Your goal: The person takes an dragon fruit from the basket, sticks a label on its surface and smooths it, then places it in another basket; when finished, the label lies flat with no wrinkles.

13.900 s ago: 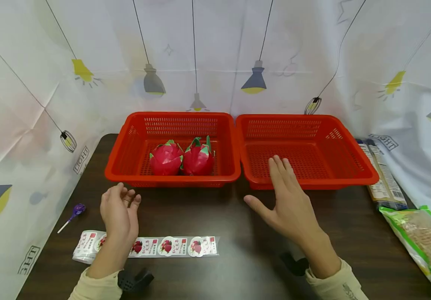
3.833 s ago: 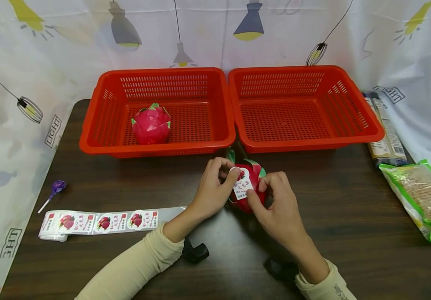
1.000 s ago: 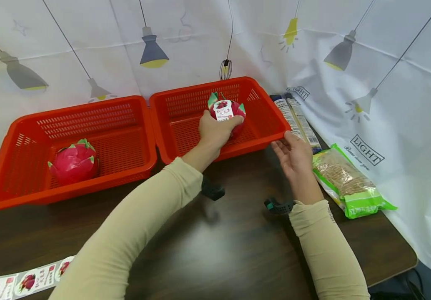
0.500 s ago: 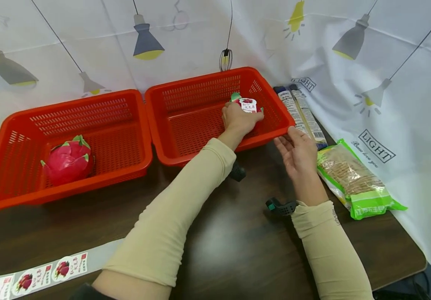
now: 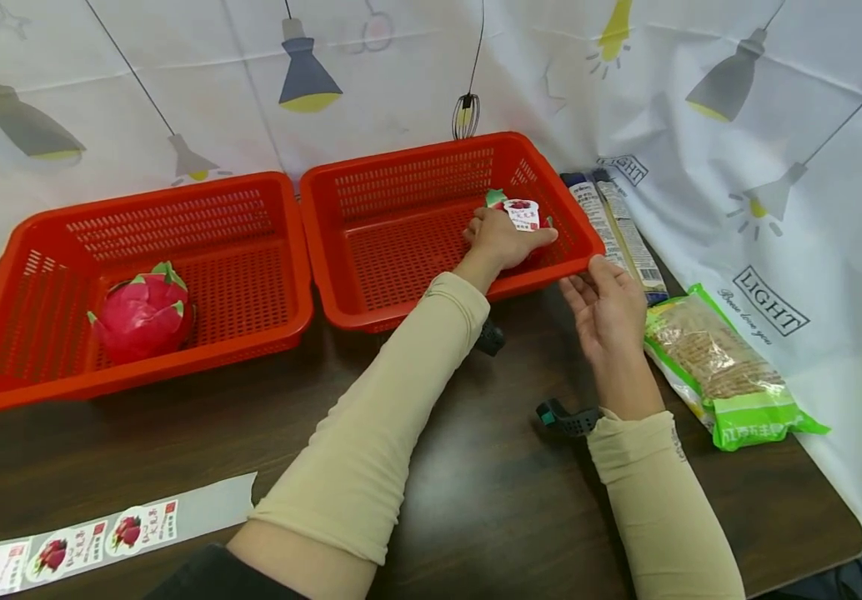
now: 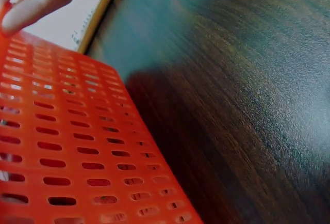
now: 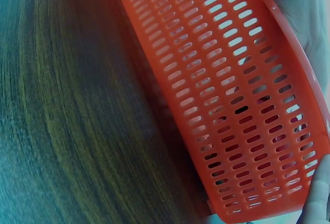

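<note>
- Left hand (image 5: 504, 239) holds the labelled dragon fruit (image 5: 523, 215) inside the right red basket (image 5: 378, 317); right hand (image 5: 613, 308), nearby, pinches the basket's rim.
- The step seems to be placing this fruit.
- Next probably calls for loosening left hand, then reaching leftward to the other dragon fruit (image 5: 142, 321).

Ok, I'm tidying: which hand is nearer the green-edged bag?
Right hand, gripping the basket rim near the bag; left hand is farther, holding labelled fruit inside that basket.

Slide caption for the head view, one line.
Left hand holds a labelled dragon fruit in the right red basket, right hand gripping the rim; another dragon fruit sits in the left basket.
</note>
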The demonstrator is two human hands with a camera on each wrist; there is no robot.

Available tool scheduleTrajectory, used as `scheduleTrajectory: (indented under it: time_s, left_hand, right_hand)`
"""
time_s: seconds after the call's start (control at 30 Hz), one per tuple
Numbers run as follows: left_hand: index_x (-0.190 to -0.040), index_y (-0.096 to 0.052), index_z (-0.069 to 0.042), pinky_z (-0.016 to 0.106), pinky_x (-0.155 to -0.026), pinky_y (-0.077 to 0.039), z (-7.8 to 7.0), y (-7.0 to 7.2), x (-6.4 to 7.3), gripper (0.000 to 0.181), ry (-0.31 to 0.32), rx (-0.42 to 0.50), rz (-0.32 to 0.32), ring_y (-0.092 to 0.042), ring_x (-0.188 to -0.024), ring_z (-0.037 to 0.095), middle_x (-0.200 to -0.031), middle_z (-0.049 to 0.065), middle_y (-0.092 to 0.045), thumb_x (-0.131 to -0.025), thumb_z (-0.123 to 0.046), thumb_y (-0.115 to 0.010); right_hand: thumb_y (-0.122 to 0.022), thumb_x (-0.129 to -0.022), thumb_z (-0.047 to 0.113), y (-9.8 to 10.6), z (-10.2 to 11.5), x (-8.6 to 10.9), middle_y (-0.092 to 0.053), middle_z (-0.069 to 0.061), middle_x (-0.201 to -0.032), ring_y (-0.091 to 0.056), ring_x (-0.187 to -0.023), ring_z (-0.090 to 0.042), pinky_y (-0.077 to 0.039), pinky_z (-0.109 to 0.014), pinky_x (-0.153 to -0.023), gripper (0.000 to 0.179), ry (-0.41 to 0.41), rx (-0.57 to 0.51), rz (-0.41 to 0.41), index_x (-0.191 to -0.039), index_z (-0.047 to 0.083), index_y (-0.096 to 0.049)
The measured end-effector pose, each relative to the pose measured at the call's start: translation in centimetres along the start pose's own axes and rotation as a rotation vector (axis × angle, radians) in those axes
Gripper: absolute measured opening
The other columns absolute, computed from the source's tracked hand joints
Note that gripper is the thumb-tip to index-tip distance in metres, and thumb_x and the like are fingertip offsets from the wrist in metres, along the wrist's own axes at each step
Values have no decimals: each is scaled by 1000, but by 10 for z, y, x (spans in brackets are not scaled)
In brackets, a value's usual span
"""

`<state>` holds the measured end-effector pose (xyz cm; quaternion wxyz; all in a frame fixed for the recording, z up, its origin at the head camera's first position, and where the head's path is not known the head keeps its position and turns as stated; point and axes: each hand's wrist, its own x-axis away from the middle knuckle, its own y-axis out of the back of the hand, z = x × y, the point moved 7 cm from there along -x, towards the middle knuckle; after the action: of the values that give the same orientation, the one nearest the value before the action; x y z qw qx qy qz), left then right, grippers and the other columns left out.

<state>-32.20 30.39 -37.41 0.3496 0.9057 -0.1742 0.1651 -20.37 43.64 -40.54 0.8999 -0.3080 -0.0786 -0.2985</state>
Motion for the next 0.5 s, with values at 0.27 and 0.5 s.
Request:
scheduleTrajectory:
  time_s: [0.27,0.5]
  left_hand:
    - [-158,-18,-9,38,-115,-44,8,-1,1,107,-34,13,74,-40,-134,23,-153,8,-38,-82,-56,-77]
    - [-153,-27,-12,39,-112,-46,14,7,4,100,-97,142,179,-47,-121,23,-146,7,-44,-79,-50,-82]
  right_hand:
    - [-71,-96,26,0,-3,4,-59,-8,-137,-68,-93,-15,-60,-26,-84,48,-24,-12,23,-137,13,-51]
    - [-70,-96,24,-2,0,3,-62,-7,-123,-67,-89,-16,-62,-27,-81,46,-24,-36,37,-136,11,-51]
